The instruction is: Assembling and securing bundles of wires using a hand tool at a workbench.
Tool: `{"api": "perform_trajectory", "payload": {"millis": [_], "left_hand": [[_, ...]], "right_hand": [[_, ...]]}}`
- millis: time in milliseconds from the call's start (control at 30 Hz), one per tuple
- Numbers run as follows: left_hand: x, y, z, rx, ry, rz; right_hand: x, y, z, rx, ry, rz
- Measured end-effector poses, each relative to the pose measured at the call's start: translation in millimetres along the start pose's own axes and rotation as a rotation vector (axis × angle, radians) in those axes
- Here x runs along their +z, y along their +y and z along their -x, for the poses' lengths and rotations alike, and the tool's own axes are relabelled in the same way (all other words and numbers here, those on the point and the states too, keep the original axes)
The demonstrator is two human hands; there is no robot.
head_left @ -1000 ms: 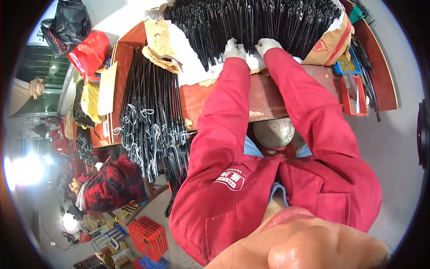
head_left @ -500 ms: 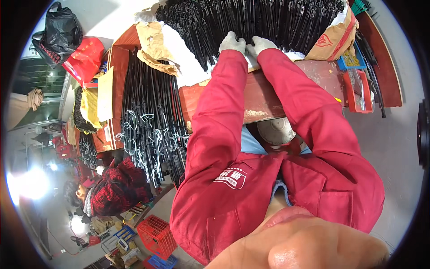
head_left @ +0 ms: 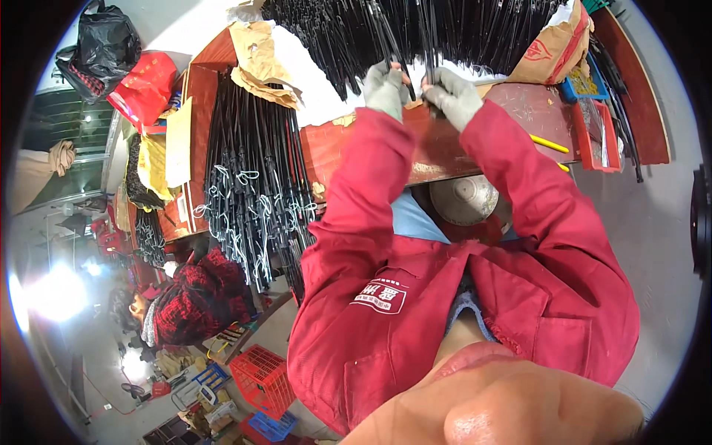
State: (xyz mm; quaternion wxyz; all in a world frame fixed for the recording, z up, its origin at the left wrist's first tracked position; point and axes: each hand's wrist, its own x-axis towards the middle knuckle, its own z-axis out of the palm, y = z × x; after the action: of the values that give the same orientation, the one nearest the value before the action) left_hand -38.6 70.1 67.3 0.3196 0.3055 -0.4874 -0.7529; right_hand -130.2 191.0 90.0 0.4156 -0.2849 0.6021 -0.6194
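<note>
My left hand [head_left: 383, 90], in a pale glove with bare fingertips, is closed round the lower ends of a few thin black rods [head_left: 383, 35]. Beside it, my right hand [head_left: 454, 96], gloved the same way, grips more thin black rods [head_left: 427, 37] near their lower ends. Both handfuls slant up and away over a wide, dense pile of similar rods [head_left: 326, 46]. That pile lies on white paper [head_left: 305, 87] inside torn brown paper wrapping [head_left: 547, 58] on the reddish workbench [head_left: 528, 111]. How many rods each hand holds cannot be made out.
Black rods tied with white cords [head_left: 248, 185] hang over the bench's left part. A yellow-handled tool [head_left: 550, 143] lies at the right, near a red bin [head_left: 599, 137] and a blue bin [head_left: 582, 85]. Below the bench is a round metal object [head_left: 463, 199]. A person [head_left: 196, 300] works at left.
Both hands have drawn back toward me from the pile's near edge and now hold black rods. My right hand has shifted slightly right, and more of the yellow-handled tool shows.
</note>
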Motion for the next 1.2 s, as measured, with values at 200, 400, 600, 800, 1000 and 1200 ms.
{"api": "perform_trajectory", "payload": {"millis": [200, 400, 600, 800, 1000, 1200], "left_hand": [[10.3, -7.3, 66.4, 0.231, 0.069, 0.184], [-22.8, -14.6, 81.8, 0.375, 0.103, 0.120], [-48.2, -49.2, 72.5, 0.358, 0.234, 0.113], [-46.5, -58.2, 72.4, 0.248, 0.315, 0.110], [-13.1, -23.2, 74.2, 0.249, 0.340, 0.328], [-52.0, -63.5, 72.3, 0.427, 0.385, 0.168]], "right_hand": [[23.9, 16.6, 28.5, -0.202, -0.188, 0.567], [7.7, 22.7, -37.3, -0.187, 0.053, 0.544], [-23.4, 33.3, -103.8, 0.084, 0.242, 1.281], [-7.4, 34.4, -54.7, -0.047, 0.183, 0.546], [48.3, 35.7, 16.8, -0.289, -0.240, 0.778], [43.4, 32.8, -65.5, -0.159, 0.009, 0.313]]}}
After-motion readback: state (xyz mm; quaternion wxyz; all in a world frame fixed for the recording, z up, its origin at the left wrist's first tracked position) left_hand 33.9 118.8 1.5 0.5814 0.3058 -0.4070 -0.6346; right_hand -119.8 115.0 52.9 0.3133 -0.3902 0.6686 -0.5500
